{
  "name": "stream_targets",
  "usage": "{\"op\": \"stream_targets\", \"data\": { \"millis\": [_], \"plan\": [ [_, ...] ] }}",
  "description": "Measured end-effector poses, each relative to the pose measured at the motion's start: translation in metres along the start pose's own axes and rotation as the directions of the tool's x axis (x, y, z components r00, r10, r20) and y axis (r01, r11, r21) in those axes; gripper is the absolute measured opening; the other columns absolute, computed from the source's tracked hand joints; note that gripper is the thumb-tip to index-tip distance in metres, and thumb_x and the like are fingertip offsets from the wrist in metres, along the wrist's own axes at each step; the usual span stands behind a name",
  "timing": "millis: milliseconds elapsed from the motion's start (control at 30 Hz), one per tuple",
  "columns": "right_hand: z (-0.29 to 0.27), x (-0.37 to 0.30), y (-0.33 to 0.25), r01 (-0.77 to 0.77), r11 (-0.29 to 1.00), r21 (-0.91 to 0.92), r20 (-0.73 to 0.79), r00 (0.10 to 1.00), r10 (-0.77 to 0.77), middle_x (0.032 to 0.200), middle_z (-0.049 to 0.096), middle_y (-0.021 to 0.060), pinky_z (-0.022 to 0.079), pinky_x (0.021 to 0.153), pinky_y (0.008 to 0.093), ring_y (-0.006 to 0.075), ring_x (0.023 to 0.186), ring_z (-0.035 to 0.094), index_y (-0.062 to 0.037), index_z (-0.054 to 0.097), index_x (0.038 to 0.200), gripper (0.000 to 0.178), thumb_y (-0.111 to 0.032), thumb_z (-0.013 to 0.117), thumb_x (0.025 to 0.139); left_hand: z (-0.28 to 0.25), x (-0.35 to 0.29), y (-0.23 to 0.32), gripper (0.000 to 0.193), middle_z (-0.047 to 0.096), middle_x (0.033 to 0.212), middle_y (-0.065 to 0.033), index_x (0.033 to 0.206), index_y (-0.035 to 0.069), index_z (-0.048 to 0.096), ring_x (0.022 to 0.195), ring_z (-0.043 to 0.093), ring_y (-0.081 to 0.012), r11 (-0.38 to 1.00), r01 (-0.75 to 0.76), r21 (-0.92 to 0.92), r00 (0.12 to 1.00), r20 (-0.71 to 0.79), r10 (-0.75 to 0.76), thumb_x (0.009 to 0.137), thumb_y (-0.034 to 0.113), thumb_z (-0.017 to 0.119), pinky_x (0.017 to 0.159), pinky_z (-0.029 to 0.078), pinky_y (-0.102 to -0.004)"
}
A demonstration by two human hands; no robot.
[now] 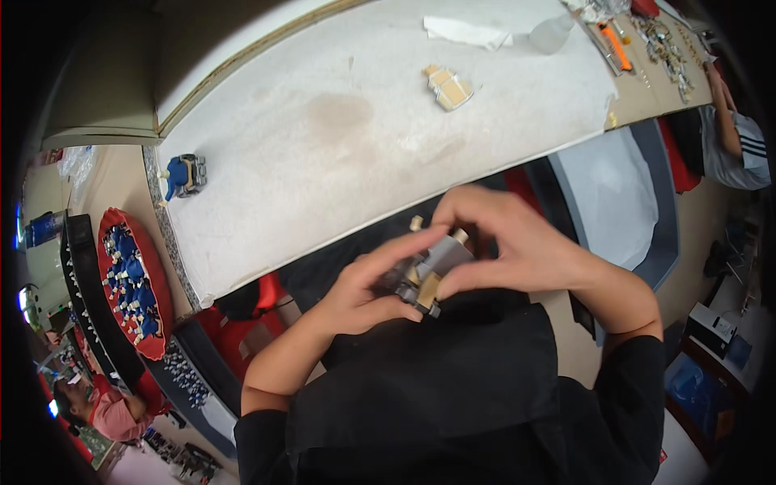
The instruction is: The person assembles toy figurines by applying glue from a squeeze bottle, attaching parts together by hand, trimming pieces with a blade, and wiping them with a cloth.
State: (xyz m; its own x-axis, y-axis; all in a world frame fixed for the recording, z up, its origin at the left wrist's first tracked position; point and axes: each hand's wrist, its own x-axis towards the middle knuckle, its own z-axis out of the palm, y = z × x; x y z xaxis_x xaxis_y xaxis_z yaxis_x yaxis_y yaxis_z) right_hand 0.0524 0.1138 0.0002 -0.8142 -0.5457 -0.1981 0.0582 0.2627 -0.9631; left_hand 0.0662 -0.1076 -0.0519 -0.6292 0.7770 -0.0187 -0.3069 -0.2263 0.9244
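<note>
Above my lap, in front of the table edge, both hands hold a small grey and tan toy vehicle (pixel 446 255) with dark wheel-like parts. My left hand (pixel 361 289) is closed around its left side, thumb underneath and fingers on top. From the right, my right hand (pixel 517 242) grips it with the thumb at the tan part and the fingers at the far side. My fingers cover much of the toy, and its fine details are blurred.
A blue toy figure on a grey base (pixel 185 177) stands at the table's left end. A tan moulded piece (pixel 448 87), white cloth (pixel 466 32) and translucent bottle (pixel 551 35) lie farther back. A red tray (pixel 136 283) holds several blue figures. A blue-grey bin (pixel 664 194) is right.
</note>
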Motion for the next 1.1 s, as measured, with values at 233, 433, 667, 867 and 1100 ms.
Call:
{"op": "stream_targets", "data": {
  "millis": [233, 433, 667, 867, 1100],
  "plan": [
    [-0.092, 0.078, 0.029, -0.062, 0.35, -0.935, -0.303, 0.656, -0.692, 0.093, 0.061, 0.0109, 0.046, 0.075, 0.0309, 0.0227, 0.087, 0.057, -0.0031, 0.063, 0.09, 0.018, -0.001, 0.056, 0.073, -0.004, 0.04, 0.034, 0.088, 0.05, 0.114, -0.0252, 0.138, 0.006, 0.016, 0.095, 0.058, -0.0274, 0.947, -0.283, 0.154, 0.84, -0.437, 0.322, 0.071, 0.019, 0.071, 0.083, 0.048, -0.0348],
    [-0.088, 0.089, 0.038, -0.026, 0.539, -0.842, -0.443, 0.604, -0.663, 0.083, 0.058, 0.0094, 0.047, 0.067, 0.0304, 0.0222, 0.078, 0.057, -0.0037, 0.065, 0.086, 0.021, 0.004, 0.056, 0.068, -0.019, 0.048, 0.031, 0.08, 0.05, 0.117, -0.0198, 0.136, 0.005, 0.023, 0.102, 0.055, -0.026, 0.955, -0.217, 0.205, 0.824, -0.486, 0.291, 0.07, 0.006, 0.067, 0.089, 0.044, -0.0349],
    [-0.01, 0.044, 0.0, 0.284, 0.74, -0.61, -0.508, 0.577, -0.64, 0.076, 0.055, 0.0072, 0.044, 0.054, 0.0255, 0.0168, 0.066, 0.054, -0.0056, 0.066, 0.095, 0.035, 0.01, 0.061, 0.064, -0.023, 0.046, 0.029, 0.074, 0.045, 0.111, -0.0054, 0.134, 0.004, 0.029, 0.099, 0.046, -0.0129, 0.951, -0.215, 0.22, 0.86, -0.42, 0.291, 0.068, -0.009, 0.063, 0.086, 0.038, -0.0259],
    [0.014, 0.045, 0.003, 0.421, 0.519, -0.743, -0.251, 0.544, -0.801, 0.079, 0.055, 0.0061, 0.044, 0.056, 0.028, 0.0212, 0.066, 0.053, -0.0065, 0.066, 0.093, 0.045, 0.004, 0.064, 0.049, -0.028, 0.046, 0.023, 0.075, 0.049, 0.117, -0.017, 0.134, 0.004, 0.024, 0.103, 0.055, -0.0236, 0.929, -0.219, 0.3, 0.852, -0.405, 0.332, 0.072, 0.004, 0.067, 0.087, 0.045, -0.0321],
    [0.009, 0.041, 0.005, 0.386, 0.487, -0.783, -0.238, 0.538, -0.809, 0.078, 0.054, 0.0056, 0.045, 0.056, 0.0281, 0.0194, 0.066, 0.053, -0.0067, 0.066, 0.092, 0.042, 0.004, 0.064, 0.051, -0.027, 0.043, 0.022, 0.073, 0.042, 0.114, -0.0069, 0.134, 0.003, 0.029, 0.101, 0.045, -0.0133, 0.95, -0.227, 0.216, 0.843, -0.444, 0.303, 0.069, -0.006, 0.061, 0.088, 0.037, -0.0262]
  ]
}}
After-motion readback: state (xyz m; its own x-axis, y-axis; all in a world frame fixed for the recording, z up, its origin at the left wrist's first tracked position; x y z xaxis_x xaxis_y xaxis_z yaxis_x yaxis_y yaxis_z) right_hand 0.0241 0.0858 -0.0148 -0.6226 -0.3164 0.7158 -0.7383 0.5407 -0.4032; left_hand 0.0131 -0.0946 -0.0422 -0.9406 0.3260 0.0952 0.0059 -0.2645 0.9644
